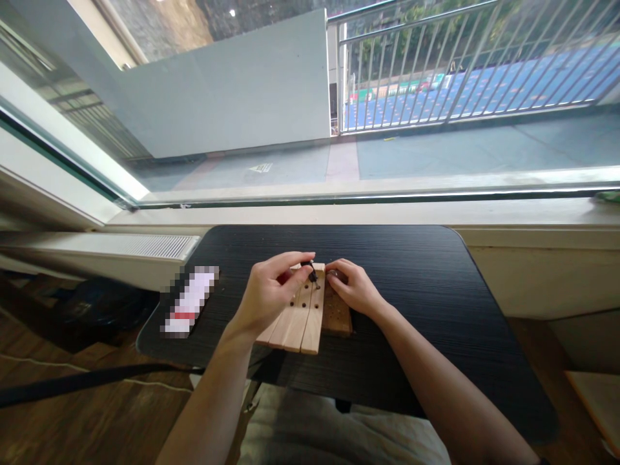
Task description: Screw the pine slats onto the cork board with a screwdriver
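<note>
Several light wooden slats [300, 320] with small holes lie side by side on a black table [436, 284], next to a darker brown perforated board [338, 315]. My left hand [271, 290] rests on the slats, its thumb and forefinger pinched on a small black part [311, 271] at the slats' far end. My right hand [353, 287] lies on the brown board, fingers curled toward the same black part, touching or nearly touching it.
A blurred white and red object [190, 301] lies on the table's left side. A window sill [339, 213] and a glass pane run behind the table, a radiator grille [155, 245] at left. Wooden floor shows below.
</note>
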A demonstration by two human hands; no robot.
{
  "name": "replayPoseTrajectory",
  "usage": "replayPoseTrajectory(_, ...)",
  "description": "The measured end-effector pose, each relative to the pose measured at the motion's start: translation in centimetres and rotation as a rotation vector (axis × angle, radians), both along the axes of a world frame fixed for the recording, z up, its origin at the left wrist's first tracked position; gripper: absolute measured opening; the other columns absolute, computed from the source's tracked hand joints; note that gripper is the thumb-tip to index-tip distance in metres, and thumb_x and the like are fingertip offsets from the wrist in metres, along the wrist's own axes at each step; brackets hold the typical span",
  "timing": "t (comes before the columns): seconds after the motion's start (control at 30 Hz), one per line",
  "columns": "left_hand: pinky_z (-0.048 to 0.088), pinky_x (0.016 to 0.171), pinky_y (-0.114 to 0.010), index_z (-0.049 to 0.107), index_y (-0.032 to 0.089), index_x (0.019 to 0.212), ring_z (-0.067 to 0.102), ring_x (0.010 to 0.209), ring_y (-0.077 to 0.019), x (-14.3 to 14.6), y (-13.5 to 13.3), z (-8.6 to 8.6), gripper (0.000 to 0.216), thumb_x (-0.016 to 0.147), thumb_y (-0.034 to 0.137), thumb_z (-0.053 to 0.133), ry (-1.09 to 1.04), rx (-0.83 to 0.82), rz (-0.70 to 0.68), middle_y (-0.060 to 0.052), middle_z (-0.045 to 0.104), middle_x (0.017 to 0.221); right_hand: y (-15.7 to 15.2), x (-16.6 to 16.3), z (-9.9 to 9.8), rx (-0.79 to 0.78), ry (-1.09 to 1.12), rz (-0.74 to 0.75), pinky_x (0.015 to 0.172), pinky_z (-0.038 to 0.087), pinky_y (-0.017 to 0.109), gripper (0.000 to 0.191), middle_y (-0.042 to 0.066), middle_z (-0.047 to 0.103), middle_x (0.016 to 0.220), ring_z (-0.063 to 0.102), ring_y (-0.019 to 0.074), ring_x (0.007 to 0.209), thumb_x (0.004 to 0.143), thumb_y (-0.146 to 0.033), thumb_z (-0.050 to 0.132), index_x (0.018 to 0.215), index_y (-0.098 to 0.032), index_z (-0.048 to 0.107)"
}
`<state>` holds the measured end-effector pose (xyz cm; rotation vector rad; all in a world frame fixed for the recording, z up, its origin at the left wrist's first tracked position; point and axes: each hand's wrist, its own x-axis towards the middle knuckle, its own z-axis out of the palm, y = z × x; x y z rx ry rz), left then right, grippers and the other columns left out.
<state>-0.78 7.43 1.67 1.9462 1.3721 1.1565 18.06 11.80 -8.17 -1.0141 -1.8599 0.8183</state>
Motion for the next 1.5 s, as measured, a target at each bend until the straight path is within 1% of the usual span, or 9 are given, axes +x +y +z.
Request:
replayPoseTrajectory(0.47,0.048,0.055,-0.019,0.077,0.021,0.106,0.061,0.062,-0.0092,0.10,-0.16,0.34,0.024,0.087,0.029,0.065,0.022,-0.001,0.002,-0.005,0.078,0.095,0.00,0.01,-0.04,-0.004,0.004,-0.001,0.076,0.047,0.030,0.015,0.005,0.068,0.087,0.062,0.0173,0.080,0.085,-0.013,0.056,0.091,-0.019,0.069)
replayPoseTrajectory(0.63,0.047,0.050,-0.019,0.077,0.020,0.106,0.058,0.057,-0.0087,0.20,-0.27,0.59,0.025,0.087,0.029,0.063,0.015,-0.032,0.001,-0.004,0.078,0.091,0.00,0.02,-0.05,-0.006,0.001,0.002,0.076,0.047,0.030,0.015,0.005,0.068,0.087,0.062,0.0173,0.081,0.085,-0.014,0.056,0.092,-0.019,0.069)
replayPoseTrajectory(0.87,0.049,0.053,-0.020,0.076,0.020,0.110,0.062,0.062,-0.0101,0.09,-0.35,0.57,0.027,0.089,0.028,0.060,0.013,-0.061,-0.012,-0.004,0.079,0.094,-0.03,0.08,0.12,-0.013,-0.006,0.001,0.077,0.048,0.030,0.016,0.004,0.068,0.088,0.062,0.0169,0.082,0.085,-0.013,0.057,0.092,-0.020,0.069)
replayPoseTrajectory(1.03,0.056,0.070,-0.025,0.075,0.020,0.112,0.070,0.081,-0.0157,0.01,-0.38,0.71,0.028,0.093,0.029,0.056,0.079,-0.037,-0.026,-0.006,0.078,0.102,-0.03,0.03,0.12,-0.009,0.004,0.000,0.078,0.048,0.031,0.017,0.004,0.069,0.089,0.062,0.0172,0.082,0.085,-0.012,0.056,0.091,-0.020,0.069)
replayPoseTrajectory(1.23,0.055,0.090,-0.035,0.075,0.020,0.111,0.069,0.100,-0.0201,-0.05,-0.11,1.01,0.027,0.094,0.025,0.055,0.184,0.115,-0.050,-0.008,0.076,0.106,-0.03,0.02,0.12,-0.010,0.000,-0.002,0.077,0.048,0.031,0.016,0.005,0.069,0.088,0.062,0.0176,0.081,0.085,-0.014,0.056,0.092,-0.020,0.070)
replayPoseTrajectory(1.3,0.052,0.100,-0.041,0.075,0.020,0.109,0.067,0.110,-0.0224,-0.09,0.05,1.01,0.026,0.093,0.023,0.055,0.205,0.158,-0.043,-0.009,0.075,0.113,-0.02,0.03,0.10,-0.009,0.000,-0.002,0.078,0.048,0.032,0.016,0.005,0.069,0.088,0.063,0.0176,0.082,0.085,-0.014,0.056,0.092,-0.020,0.070)
replayPoseTrajectory(1.37,0.044,0.111,-0.047,0.075,0.019,0.110,0.065,0.118,-0.0240,-0.13,0.17,0.97,0.026,0.093,0.021,0.055,0.222,0.190,-0.058,-0.009,0.074,0.116,-0.02,0.02,0.06,-0.006,0.001,0.000,0.078,0.048,0.031,0.017,0.005,0.069,0.089,0.063,0.0175,0.082,0.085,-0.013,0.056,0.092,-0.020,0.069)
replayPoseTrajectory(1.43,0.035,0.119,-0.052,0.074,0.019,0.111,0.065,0.119,-0.0242,-0.14,0.22,0.93,0.027,0.093,0.020,0.054,0.223,0.202,-0.086,-0.008,0.075,0.116,-0.02,-0.01,0.00,-0.006,-0.002,-0.002,0.077,0.047,0.031,0.017,0.005,0.068,0.087,0.062,0.0174,0.081,0.085,-0.012,0.055,0.092,-0.019,0.069)
replayPoseTrajectory(1.5,0.032,0.121,-0.053,0.073,0.019,0.113,0.068,0.115,-0.0231,-0.13,0.18,0.89,0.029,0.093,0.019,0.053,0.214,0.188,-0.106,-0.006,0.076,0.113,-0.02,-0.05,-0.06,-0.008,-0.002,-0.005,0.075,0.046,0.030,0.017,0.004,0.068,0.086,0.061,0.0174,0.080,0.084,-0.012,0.055,0.091,-0.019,0.069)
